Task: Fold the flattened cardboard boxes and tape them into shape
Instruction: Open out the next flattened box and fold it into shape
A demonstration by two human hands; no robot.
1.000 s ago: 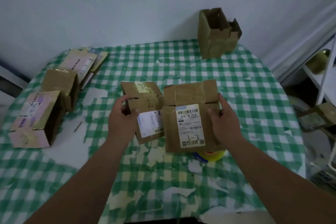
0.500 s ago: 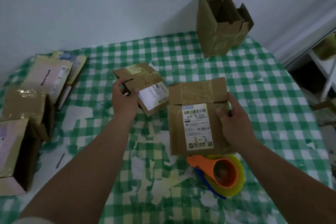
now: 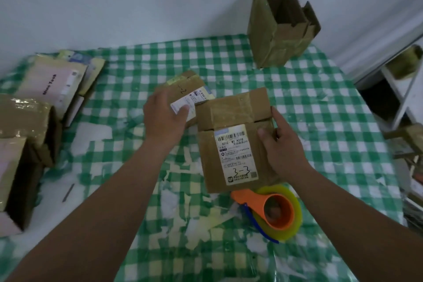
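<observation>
A flattened brown cardboard box with a white label marked "3-3" (image 3: 231,135) lies in the middle of the table. My right hand (image 3: 278,144) grips its right edge, thumb on top. A smaller flattened box with a white label marked "2" (image 3: 190,91) lies just behind and to the left, partly under the first one. My left hand (image 3: 163,117) rests on it, thumb pressing its label. An orange tape dispenser with a yellowish roll (image 3: 274,210) sits on the table just in front of the "3-3" box.
The table wears a worn green-and-white checked cloth (image 3: 309,103). An upright open cardboard box (image 3: 279,27) stands at the back right by the wall. Taped boxes (image 3: 25,135) and flat cartons (image 3: 52,82) are along the left. A shelf (image 3: 402,98) lies off the right edge.
My left hand shifted from the small box's left edge onto its label. The view tilted down, bringing the tape dispenser into sight. My right hand kept its hold on the "3-3" box.
</observation>
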